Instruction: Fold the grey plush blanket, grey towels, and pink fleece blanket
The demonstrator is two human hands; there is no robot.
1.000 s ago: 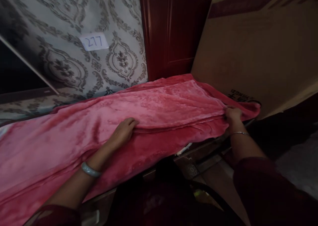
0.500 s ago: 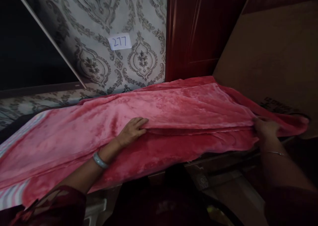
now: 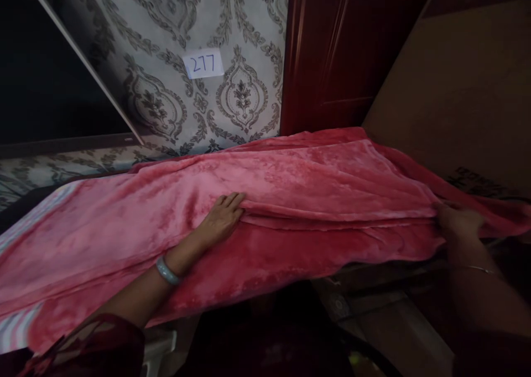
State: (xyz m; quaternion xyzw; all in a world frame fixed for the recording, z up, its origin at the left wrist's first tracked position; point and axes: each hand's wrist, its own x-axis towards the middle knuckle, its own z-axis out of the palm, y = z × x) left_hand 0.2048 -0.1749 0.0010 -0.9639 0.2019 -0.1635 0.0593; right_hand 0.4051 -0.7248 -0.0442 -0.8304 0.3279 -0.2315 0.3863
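A plush pinkish-red blanket (image 3: 290, 178) lies folded lengthwise across the whole view, with striped bands at its left end. My left hand (image 3: 222, 216), a bangle on its wrist, rests near the blanket's middle. Its fingers are closed over the edge of the upper layer. Farther right, my right hand (image 3: 458, 221) grips the same layer's edge near the right end; its fingertips are partly hidden and dim. Between the hands the edge runs nearly straight, over a darker red lower layer.
Behind the blanket are a patterned wall (image 3: 174, 78) with a paper card (image 3: 203, 63) marked 277, and a dark red door panel (image 3: 327, 56). A black screen (image 3: 53, 73) stands at left. A large cardboard box (image 3: 468, 84) leans at right.
My right hand has moved slightly right and down in view, with the blanket's edge. The gap under the edge between my hands has narrowed. My left hand stays almost in place.
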